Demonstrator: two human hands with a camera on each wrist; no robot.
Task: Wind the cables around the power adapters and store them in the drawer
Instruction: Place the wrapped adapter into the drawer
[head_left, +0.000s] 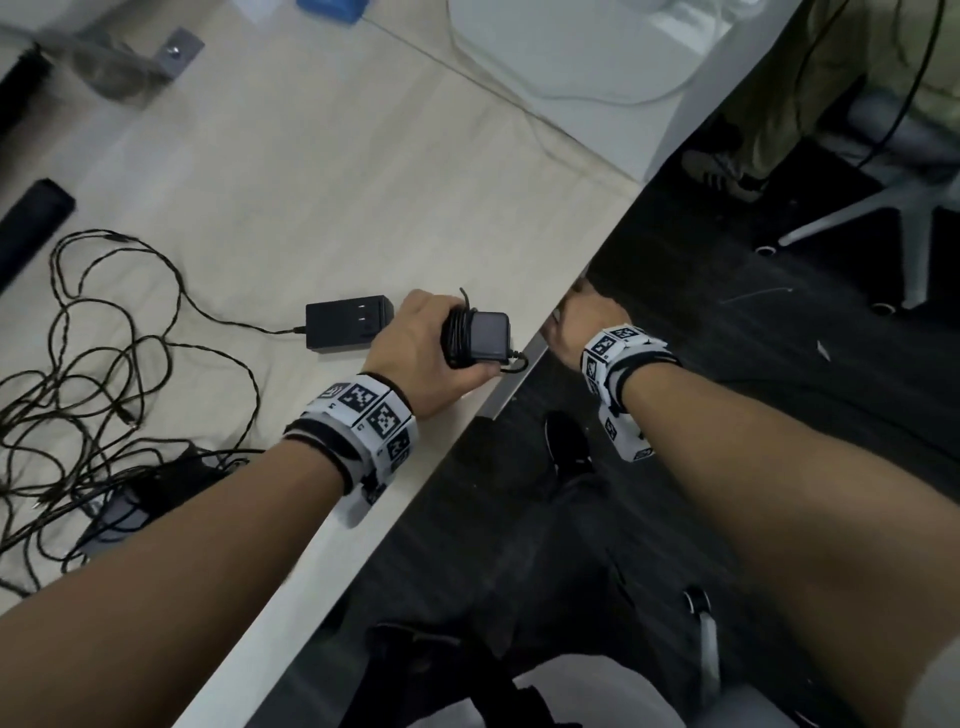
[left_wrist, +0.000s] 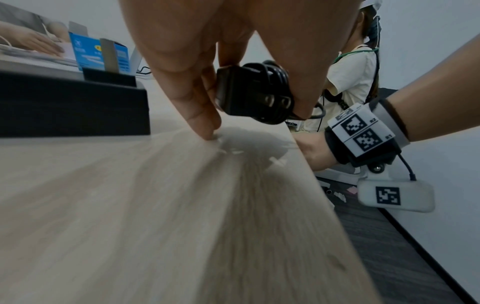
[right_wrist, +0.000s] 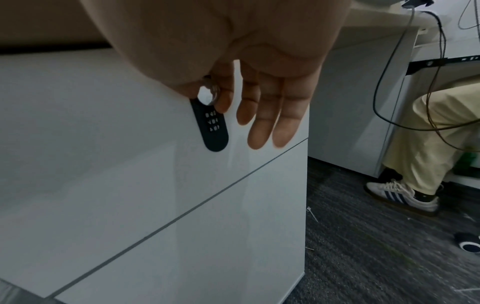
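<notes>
My left hand grips a black power adapter with its cable wound round it, just above the table's edge. The left wrist view shows that adapter's prongs, with my fingertips touching the wood. A second black adapter lies beside it, its cable running into a loose tangle. A third adapter lies under my left forearm. My right hand reaches below the table. There its thumb and forefinger pinch a key ring with a black tag against the white drawer front, the other fingers straight.
A seam divides the drawer fronts of the white cabinet. A blue box stands at the table's far end, and a black bar lies at the left. Another person's leg and shoe and a chair base are on the dark carpet.
</notes>
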